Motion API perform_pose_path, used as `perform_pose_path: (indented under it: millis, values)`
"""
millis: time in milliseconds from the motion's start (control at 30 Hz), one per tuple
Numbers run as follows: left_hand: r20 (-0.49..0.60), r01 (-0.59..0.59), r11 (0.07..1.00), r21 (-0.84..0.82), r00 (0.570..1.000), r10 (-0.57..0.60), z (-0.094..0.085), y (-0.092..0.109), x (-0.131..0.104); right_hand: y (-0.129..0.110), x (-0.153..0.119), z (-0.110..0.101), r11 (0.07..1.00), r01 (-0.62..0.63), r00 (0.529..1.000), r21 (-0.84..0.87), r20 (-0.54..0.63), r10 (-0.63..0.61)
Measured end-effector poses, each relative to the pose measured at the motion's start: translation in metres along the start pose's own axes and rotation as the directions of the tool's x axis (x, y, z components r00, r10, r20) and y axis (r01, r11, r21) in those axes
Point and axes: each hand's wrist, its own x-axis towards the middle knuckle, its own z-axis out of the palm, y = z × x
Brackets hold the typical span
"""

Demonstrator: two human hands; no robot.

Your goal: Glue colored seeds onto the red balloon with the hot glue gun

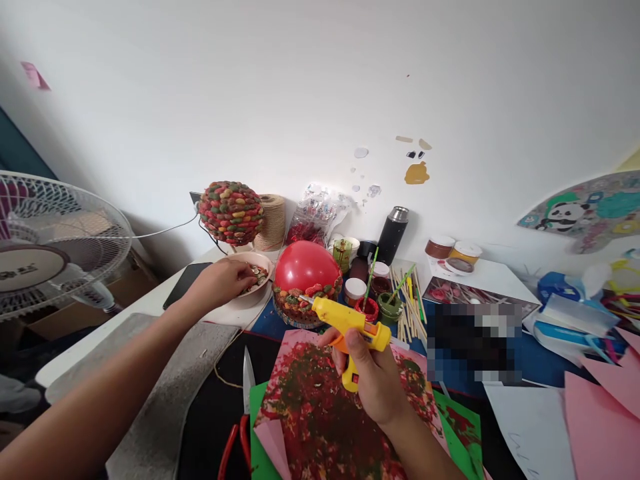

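1. Right hand (377,383) grips a yellow glue gun (345,317), its label (371,328) unreadable, near the red balloon (306,265);
2. left hand (227,280) dips into a pale bowl (247,301); cannot tell whether it grips;
3. balloon, ringed below by coloured pieces (290,304), sits beside the bowl;
4. handwriting (523,450) marks white paper (537,417).

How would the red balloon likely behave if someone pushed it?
The red balloon looks taut and glossy, so its bare top would probably feel springy and might burst if pricked. Its round shape could let it roll, though the coloured pieces around its lower part likely add weight low down.
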Motion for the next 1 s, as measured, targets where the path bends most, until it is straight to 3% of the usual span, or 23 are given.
perform_pose_path:
  millis: [533, 1000]
  values:
    - [0.060, 0.034, 0.998, 0.059, 0.998, -0.038, 0.009, -0.002, 0.017, -0.007, 0.007, -0.001, 0.997, 0.039, 0.989, 0.065, -0.142, -0.030]
    - [0.042, 0.036, 0.998, 0.055, 0.998, -0.038, 0.009, -0.003, 0.014, -0.007, 0.008, -0.003, 0.999, 0.021, 0.990, 0.033, -0.139, -0.017]
